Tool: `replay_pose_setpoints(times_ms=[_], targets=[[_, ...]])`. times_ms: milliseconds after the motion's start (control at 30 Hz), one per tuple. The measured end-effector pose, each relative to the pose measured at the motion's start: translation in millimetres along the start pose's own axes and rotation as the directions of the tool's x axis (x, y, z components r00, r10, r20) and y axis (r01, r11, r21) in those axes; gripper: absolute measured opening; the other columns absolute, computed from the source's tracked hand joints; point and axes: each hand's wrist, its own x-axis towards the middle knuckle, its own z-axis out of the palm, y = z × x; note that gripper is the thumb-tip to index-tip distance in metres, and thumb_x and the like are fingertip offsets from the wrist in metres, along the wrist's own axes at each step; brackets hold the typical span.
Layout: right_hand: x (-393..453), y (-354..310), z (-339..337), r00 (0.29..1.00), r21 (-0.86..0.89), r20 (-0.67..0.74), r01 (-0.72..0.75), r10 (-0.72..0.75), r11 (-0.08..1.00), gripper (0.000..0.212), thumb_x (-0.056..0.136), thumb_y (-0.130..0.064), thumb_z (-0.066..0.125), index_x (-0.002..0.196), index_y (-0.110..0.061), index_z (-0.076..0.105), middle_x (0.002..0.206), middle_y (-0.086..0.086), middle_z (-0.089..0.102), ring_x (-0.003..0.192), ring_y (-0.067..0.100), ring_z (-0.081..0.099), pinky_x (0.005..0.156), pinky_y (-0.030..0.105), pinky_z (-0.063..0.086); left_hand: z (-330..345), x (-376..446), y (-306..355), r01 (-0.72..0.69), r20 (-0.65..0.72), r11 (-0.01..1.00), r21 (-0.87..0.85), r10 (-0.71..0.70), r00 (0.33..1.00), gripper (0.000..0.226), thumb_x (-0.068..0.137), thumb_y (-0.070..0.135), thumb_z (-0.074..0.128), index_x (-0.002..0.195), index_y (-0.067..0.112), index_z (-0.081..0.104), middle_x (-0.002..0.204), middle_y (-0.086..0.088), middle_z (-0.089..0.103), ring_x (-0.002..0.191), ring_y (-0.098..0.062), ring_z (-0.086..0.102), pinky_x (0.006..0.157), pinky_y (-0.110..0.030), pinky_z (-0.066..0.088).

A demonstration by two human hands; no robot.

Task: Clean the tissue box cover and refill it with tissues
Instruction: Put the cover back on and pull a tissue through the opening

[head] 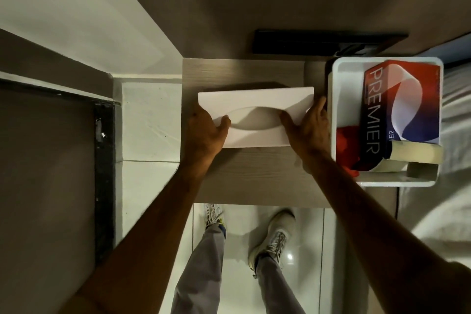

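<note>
Both forearms reach forward from the camera over the wooden worktop, and between the hands lies the white tissue box cover, flat on the wood with its oval slot facing up. That slot shows only shadow and no tissue, so the refill looks not yet done; whether the cover has been wiped I cannot tell. Just right of the right hand sits a white tray holding the Premier tissue box, seemingly the refill stock, with a red cloth beside it and a roll of tape at its near end. Left hand clasps the cover's left end, thumb pressed at the slot's edge. Right hand grips the right end likewise, thumb on top and fingers wrapped around the far corner.
</note>
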Motion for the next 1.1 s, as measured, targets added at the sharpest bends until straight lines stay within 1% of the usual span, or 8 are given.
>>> replay_pose_setpoints(times_ms=[133, 267, 367, 567, 733, 900, 1033, 1100], targets=[[3.3, 0.8, -1.1, 1.000, -0.005, 0.013, 0.014, -0.014, 1.000, 0.103, 0.089, -0.051, 0.068, 0.159, -0.006, 0.008, 0.155, 0.020, 0.036, 0.141, 0.041, 0.039, 0.115, 0.057, 0.036, -0.7, 2.8, -2.7, -0.017, 0.028, 1.000, -0.020, 0.017, 0.999, 0.067, 0.090, 0.044, 0.066, 0.137, 0.003, 0.042, 0.133, -0.018, 0.058, 0.124, -0.036, 0.057, 0.093, -0.037, 0.051], [3.0, 5.3, -3.3, 0.999, 0.016, 0.041, 0.024, -0.024, 1.000, 0.103, 0.090, -0.049, 0.068, 0.159, -0.007, 0.006, 0.157, 0.018, 0.036, 0.142, 0.040, 0.039, 0.116, 0.058, 0.036, 2.1, 4.1, -4.8, 0.009, 0.073, 1.000, -0.025, -0.007, 0.997, 0.063, 0.091, 0.042, 0.065, 0.135, 0.003, 0.043, 0.131, -0.018, 0.057, 0.122, -0.034, 0.058, 0.085, -0.029, 0.045], [3.5, 5.9, -4.1, 0.999, 0.005, 0.036, 0.019, -0.019, 1.000, 0.102, 0.089, -0.047, 0.070, 0.159, -0.006, 0.008, 0.156, 0.019, 0.038, 0.140, 0.041, 0.040, 0.116, 0.056, 0.036, 3.6, 4.8, -4.5, 0.017, 0.091, 0.999, -0.029, -0.015, 0.996, 0.060, 0.092, 0.042, 0.064, 0.133, 0.004, 0.044, 0.130, -0.017, 0.058, 0.120, -0.033, 0.059, 0.088, -0.032, 0.049], [8.8, 4.6, -4.5, 0.999, -0.029, 0.037, 0.025, -0.024, 0.999, 0.099, 0.088, -0.050, 0.070, 0.157, -0.006, 0.015, 0.149, 0.020, 0.042, 0.136, 0.041, 0.043, 0.111, 0.056, 0.041, 2.2, 9.9, -1.8, 0.030, 0.083, 0.999, -0.031, -0.027, 0.996, 0.064, 0.090, 0.040, 0.067, 0.136, 0.002, 0.044, 0.134, -0.019, 0.057, 0.125, -0.035, 0.056, 0.088, -0.031, 0.046], [11.0, 3.9, -6.4, 0.998, -0.027, 0.066, 0.020, -0.018, 0.999, 0.090, 0.089, -0.044, 0.070, 0.154, -0.009, 0.018, 0.147, 0.018, 0.046, 0.133, 0.042, 0.047, 0.106, 0.057, 0.046, 1.1, 12.0, -4.1, 0.028, 0.089, 0.999, -0.046, -0.024, 0.996, 0.063, 0.086, 0.041, 0.071, 0.130, 0.003, 0.048, 0.127, -0.017, 0.060, 0.118, -0.034, 0.059, 0.080, -0.028, 0.044], [19.9, 3.6, -12.1, 0.995, -0.041, 0.096, -0.018, 0.021, 0.999, 0.087, 0.088, -0.040, 0.073, 0.152, -0.008, 0.023, 0.145, 0.018, 0.051, 0.132, 0.041, 0.050, 0.103, 0.056, 0.050, 0.3, 13.8, -4.5, -0.005, 0.099, 0.998, -0.063, 0.011, 0.995, 0.063, 0.083, 0.044, 0.072, 0.126, 0.002, 0.051, 0.122, -0.017, 0.062, 0.115, -0.033, 0.062, 0.090, -0.036, 0.054], [16.3, 5.3, -8.2, 0.997, 0.001, 0.054, -0.048, 0.048, 0.999, 0.087, 0.083, -0.049, 0.076, 0.149, -0.013, 0.032, 0.145, 0.014, 0.052, 0.132, 0.037, 0.050, 0.103, 0.045, 0.050, 1.2, 14.9, -3.7, 0.025, 0.091, 0.998, -0.063, -0.019, 0.996, 0.067, 0.085, 0.044, 0.072, 0.131, 0.000, 0.049, 0.129, -0.019, 0.061, 0.121, -0.034, 0.059, 0.093, -0.036, 0.051], [13.5, 7.3, -3.8, 0.997, 0.011, 0.039, -0.065, 0.065, 0.998, 0.089, 0.082, -0.049, 0.077, 0.150, -0.012, 0.033, 0.147, 0.016, 0.047, 0.133, 0.038, 0.047, 0.107, 0.052, 0.047, 2.3, 14.4, -2.9, 0.016, 0.095, 0.997, -0.074, -0.009, 0.995, 0.071, 0.086, 0.043, 0.072, 0.136, -0.001, 0.046, 0.134, -0.019, 0.058, 0.125, -0.033, 0.057, 0.098, -0.036, 0.049]])
